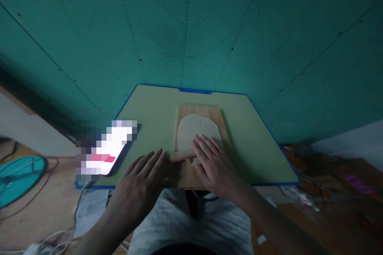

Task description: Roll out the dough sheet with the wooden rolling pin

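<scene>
A flat, pale sheet of dough point(197, 129) with a rounded, uneven outline lies on a wooden board point(199, 109). Across its near edge rests a thin wooden rolling pin point(183, 154). My right hand point(214, 165) lies over the right part of the pin, its fingers stretched forward over the dough and hiding that end. Beside the pin's left end is my left hand point(142, 177), palm down with its fingers straight. Whether the left hand touches the pin I cannot tell.
Under the board is a pale tabletop point(155, 111) with a blue rim. A lit phone point(112, 149) with a cable lies at its left. Behind stands a green wall point(185, 28). A turquoise round object point(22, 179) and cables are on the left; clutter point(302, 197) lies at right.
</scene>
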A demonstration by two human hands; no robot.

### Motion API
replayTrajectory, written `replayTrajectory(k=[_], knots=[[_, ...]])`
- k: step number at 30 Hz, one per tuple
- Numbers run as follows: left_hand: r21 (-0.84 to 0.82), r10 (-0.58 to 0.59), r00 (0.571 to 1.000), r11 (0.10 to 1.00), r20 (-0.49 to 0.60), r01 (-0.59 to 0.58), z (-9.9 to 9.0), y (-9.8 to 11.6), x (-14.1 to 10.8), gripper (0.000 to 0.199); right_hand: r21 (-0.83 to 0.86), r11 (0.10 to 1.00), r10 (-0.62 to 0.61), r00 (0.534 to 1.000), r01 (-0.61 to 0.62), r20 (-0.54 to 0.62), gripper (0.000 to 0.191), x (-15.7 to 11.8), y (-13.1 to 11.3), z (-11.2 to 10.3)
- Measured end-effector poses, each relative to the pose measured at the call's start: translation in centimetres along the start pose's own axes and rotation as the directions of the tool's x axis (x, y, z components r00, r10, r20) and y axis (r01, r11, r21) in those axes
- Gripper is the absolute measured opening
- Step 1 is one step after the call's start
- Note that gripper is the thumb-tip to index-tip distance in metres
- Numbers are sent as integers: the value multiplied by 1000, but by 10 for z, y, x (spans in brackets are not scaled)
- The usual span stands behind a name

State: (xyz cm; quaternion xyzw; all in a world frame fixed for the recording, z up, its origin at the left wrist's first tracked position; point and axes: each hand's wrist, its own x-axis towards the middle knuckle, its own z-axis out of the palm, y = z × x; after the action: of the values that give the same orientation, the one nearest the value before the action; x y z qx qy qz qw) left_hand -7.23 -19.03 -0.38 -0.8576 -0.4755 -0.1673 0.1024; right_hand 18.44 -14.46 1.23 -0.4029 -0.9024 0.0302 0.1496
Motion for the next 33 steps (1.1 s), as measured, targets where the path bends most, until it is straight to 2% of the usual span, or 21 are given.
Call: replayTrajectory(k=[3, 5, 7, 11, 15, 18, 24, 30, 33], knots=[[-37, -13, 999, 999, 29, 14, 5, -8, 3, 49, 32, 999, -19, 993, 23, -117, 51, -12, 1, -3], [-63, -53, 996, 996, 67, 57, 7, -12, 9, 53, 47, 999, 6, 972, 6, -235, 37, -24, 4, -4], [-92, -92, 988, 990, 121, 103, 6, -14, 14, 53, 59, 998, 51, 955, -35, -293, 22, -35, 5, -4], [-105, -104, 979, 987, 176, 124, 0, -16, 22, 49, 89, 995, 65, 978, -49, -197, 15, -41, 7, -2], [-138, -48, 971, 987, 236, 83, -6, -19, 22, 64, 41, 996, -66, 984, 74, -167, 11, -27, 8, -4], [-89, -28, 959, 995, 281, 55, -9, -21, 22, 70, -23, 986, -168, 975, 166, -143, 10, -19, 12, -6], [-82, 88, 976, 994, 198, -73, -7, -23, 14, 83, -112, 960, -267, 958, 255, -105, 20, -20, 21, -7], [52, 115, 982, 991, 147, -124, 1, -19, 0, 85, -74, 972, -232, 964, 224, -128, 16, -22, 22, -8], [88, 136, 977, 984, 165, -152, -1, -16, -1, 88, -96, 965, -255, 960, 245, -112, 19, -22, 23, -5]])
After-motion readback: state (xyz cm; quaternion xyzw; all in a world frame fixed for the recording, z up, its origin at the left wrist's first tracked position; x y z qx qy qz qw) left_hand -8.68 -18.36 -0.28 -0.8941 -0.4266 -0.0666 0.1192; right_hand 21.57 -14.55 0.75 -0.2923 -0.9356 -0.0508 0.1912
